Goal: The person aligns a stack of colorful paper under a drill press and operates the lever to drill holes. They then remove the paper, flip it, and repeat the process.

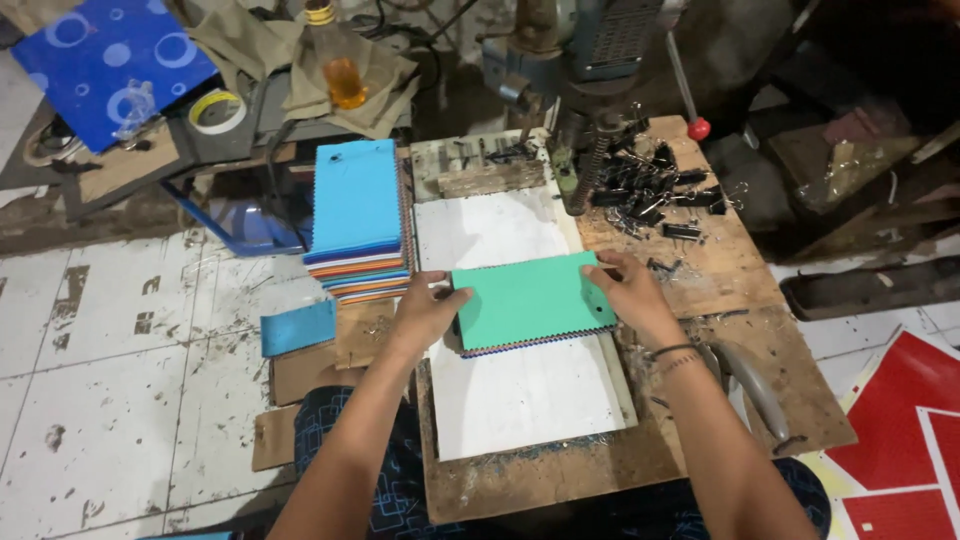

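Hands (pixel 425 315) (pixel 630 295) gripping 1 green swatch stack (pixel 530 300)

swatch stack (pixel 530 300): matt green cloth on top, zigzag-cut edges, held between the fingers (pixel 440 290) of both hands
white board (pixel 520 390): smooth, dull, lightly scuffed sheet under the fingers
tabletop (pixel 740 270): bare rough wood, stained and scratched, beyond the right fingers
binder clips (pixel 655 190): black glossy metal, heaped past the right fingertips
blue stack (pixel 355 205): matt cloth sheets in many colours, just beyond the left fingers
bottle (pixel 340 60): clear shiny plastic, amber liquid, far ahead of the fingers
floor (pixel 120 370): pale tile, worn and grimy, left of the left fingers
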